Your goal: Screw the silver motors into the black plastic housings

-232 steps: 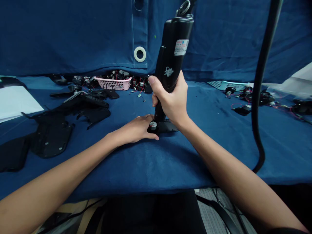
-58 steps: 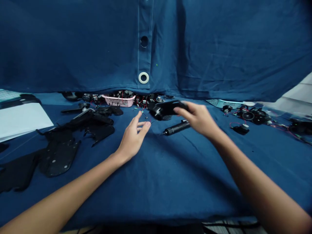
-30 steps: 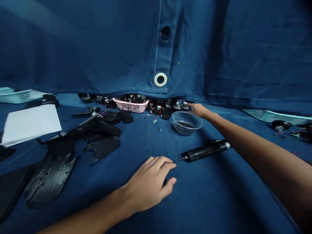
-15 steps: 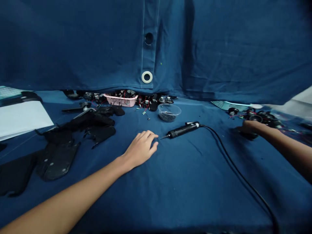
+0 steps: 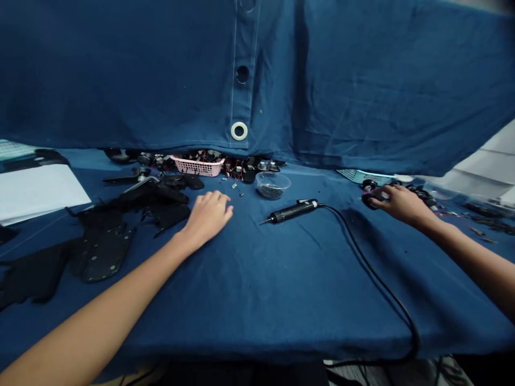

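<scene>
My left hand [image 5: 210, 217] rests palm down on the blue cloth, fingers loosely spread with nothing in them. It lies between dark molded parts [image 5: 164, 214] and a black electric screwdriver [image 5: 294, 210], whose bit points left. Over on the right, my right hand [image 5: 406, 206] has its thumb and fingers round a black round part [image 5: 370, 200], at the near side of a group of similar parts [image 5: 424, 197]. Its palm hides some of that group. A clear round tub [image 5: 273, 185] of small dark pieces, probably screws, stands behind the screwdriver.
A pink basket [image 5: 199, 166] with wired parts stands at the back, a turquoise basket [image 5: 366, 177] at the back right. White paper [image 5: 40, 193] and flat black pieces [image 5: 102, 252] lie left. The screwdriver's cable [image 5: 374, 271] runs over the front edge. A blue cloth [image 5: 161, 75] hangs behind.
My left hand has moved left, away from the screwdriver's tip. My right hand has shifted slightly left, and the black round part now shows at its fingertips. The view has shifted a little.
</scene>
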The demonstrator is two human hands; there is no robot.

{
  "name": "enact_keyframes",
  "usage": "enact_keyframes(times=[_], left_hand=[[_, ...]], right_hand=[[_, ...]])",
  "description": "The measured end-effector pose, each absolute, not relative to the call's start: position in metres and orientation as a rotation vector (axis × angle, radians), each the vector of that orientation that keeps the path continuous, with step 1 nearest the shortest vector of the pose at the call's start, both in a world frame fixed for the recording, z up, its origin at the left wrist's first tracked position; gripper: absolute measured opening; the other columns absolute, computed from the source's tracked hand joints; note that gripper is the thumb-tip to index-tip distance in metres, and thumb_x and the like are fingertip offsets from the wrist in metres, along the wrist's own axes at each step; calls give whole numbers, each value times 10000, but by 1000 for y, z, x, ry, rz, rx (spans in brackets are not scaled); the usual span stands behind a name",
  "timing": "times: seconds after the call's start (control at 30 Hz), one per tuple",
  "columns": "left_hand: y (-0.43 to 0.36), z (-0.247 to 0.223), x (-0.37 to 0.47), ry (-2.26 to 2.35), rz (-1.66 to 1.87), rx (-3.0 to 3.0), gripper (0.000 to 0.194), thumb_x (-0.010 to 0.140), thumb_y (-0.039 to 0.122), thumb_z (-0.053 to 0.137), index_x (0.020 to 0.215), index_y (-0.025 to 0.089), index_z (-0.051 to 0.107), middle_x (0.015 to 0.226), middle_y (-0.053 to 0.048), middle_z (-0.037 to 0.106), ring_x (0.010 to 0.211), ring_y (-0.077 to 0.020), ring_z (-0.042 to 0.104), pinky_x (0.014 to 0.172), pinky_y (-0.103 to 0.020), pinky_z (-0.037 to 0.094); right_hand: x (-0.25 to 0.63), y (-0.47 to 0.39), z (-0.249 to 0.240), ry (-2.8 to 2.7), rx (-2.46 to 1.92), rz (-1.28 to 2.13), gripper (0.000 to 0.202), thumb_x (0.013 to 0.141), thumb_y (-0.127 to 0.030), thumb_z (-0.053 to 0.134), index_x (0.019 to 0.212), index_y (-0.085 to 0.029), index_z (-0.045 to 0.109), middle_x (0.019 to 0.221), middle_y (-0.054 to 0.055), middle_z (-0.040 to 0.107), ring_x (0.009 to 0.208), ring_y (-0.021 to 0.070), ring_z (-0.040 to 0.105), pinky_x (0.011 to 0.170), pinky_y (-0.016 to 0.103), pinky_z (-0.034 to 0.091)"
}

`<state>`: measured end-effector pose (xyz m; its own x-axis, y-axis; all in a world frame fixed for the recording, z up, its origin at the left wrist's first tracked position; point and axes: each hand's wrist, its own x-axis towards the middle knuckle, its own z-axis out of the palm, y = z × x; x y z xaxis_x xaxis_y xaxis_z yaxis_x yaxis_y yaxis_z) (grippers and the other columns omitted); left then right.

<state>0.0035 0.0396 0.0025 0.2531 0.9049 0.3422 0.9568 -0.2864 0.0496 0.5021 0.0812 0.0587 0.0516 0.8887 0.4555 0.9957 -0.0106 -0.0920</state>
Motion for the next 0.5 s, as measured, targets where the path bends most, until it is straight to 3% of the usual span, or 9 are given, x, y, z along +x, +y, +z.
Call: enact_keyframes(times=[0.07,0.13,0.2,0.27,0.33,0.5], left_hand=[[44,13,-17,-1924,-334,-2187,409,954,353,440,1244,86,546,1247,-229,575,1192,-397,495,962,-542,393],[48,19,-35,-2089,-170,-2059,490,886,398,559,1214,35,559,1223,-305,572,1156,-476,504,900,-595,407],[51,23,-48,-2201,-4,-2015,487,849,416,612,1190,68,590,1194,-291,609,1139,-467,535,890,-576,426],[52,25,-54,-2246,125,-2024,473,827,402,640,1195,107,599,1192,-259,633,1136,-437,559,896,-538,444],[52,25,-55,-2242,207,-2067,448,816,349,647,1204,132,598,1206,-231,638,1122,-406,580,890,-496,465],[51,24,-51,-2187,218,-2134,456,807,275,606,1239,132,571,1229,-229,601,1111,-392,581,870,-459,492]], right_hand=[[460,65,72,-2079,-1907,-166,493,891,-501,514,1145,-109,670,1111,183,659,917,212,603,813,334,408],[415,45,81,-2160,-1842,70,485,911,-506,485,1183,-135,640,1098,156,663,922,209,611,815,333,413],[372,26,82,-2273,-1651,358,455,907,-507,513,1182,-163,629,1008,113,685,862,186,630,802,312,438],[336,11,75,-2394,-1429,573,430,914,-520,511,1183,-206,631,1044,82,679,824,167,633,774,294,465],[308,1,61,-2536,-1245,504,391,882,-538,570,1109,-236,672,1060,58,663,857,169,632,781,288,470],[269,-8,30,-2623,-1167,535,444,864,-544,608,1168,-222,637,1031,59,596,844,160,603,787,295,480]])
